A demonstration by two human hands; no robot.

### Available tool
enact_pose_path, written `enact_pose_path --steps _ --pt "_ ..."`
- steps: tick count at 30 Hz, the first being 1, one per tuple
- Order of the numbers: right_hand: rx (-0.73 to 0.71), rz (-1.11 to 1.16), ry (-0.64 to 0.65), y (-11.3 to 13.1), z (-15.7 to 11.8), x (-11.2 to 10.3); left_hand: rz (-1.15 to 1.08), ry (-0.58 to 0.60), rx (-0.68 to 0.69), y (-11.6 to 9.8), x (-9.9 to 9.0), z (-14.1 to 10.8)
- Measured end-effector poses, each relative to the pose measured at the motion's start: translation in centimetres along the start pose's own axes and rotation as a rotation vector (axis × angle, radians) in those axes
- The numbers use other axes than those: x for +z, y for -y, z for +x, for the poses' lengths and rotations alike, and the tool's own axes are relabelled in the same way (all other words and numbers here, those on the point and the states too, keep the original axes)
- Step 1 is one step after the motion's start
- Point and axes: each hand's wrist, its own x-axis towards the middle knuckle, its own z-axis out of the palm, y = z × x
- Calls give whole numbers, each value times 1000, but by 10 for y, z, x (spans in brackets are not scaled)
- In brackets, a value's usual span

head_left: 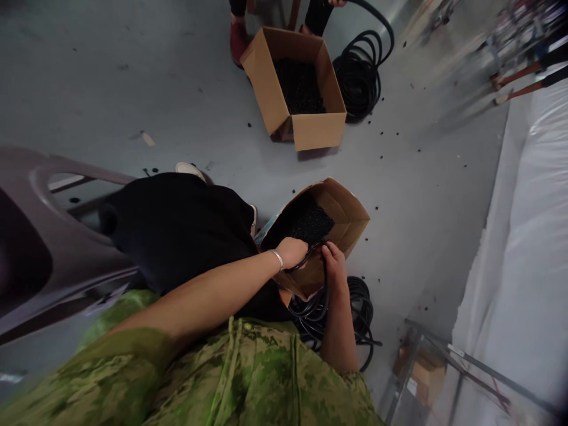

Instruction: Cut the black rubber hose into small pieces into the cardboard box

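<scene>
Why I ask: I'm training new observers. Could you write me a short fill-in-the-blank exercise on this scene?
1. The bracelet is on the wrist of the ____ hand.
2. The right hand is at the open near box, whose contents are ____ in colour.
3. The far box is made of ____.
4. The jacket has a green ____ pattern.

Missing words: left; black; cardboard; camouflage.

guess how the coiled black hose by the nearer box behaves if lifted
The coiled black hose is probably springy, since its loops hold round curves. It may spread when lifted, as those loops look loose.
</scene>
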Motion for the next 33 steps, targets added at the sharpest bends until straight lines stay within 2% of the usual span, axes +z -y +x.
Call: enact_pose_path --steps 5,10,16,28,33 --pt "-16 -11 24 0 1 -3 15 -3 8 -1 -3 -2" --pt "89 -38 61 2 3 -5 36 26 -5 0 -2 -1" --pt "-5 -82 35 -2 3 -2 36 24 10 2 3 1" --pt "-3 -48 46 4 -1 -4 17 6 26 1 1 1" --pt "-49 -55 28 9 -4 -5 9 9 28 0 0 0"
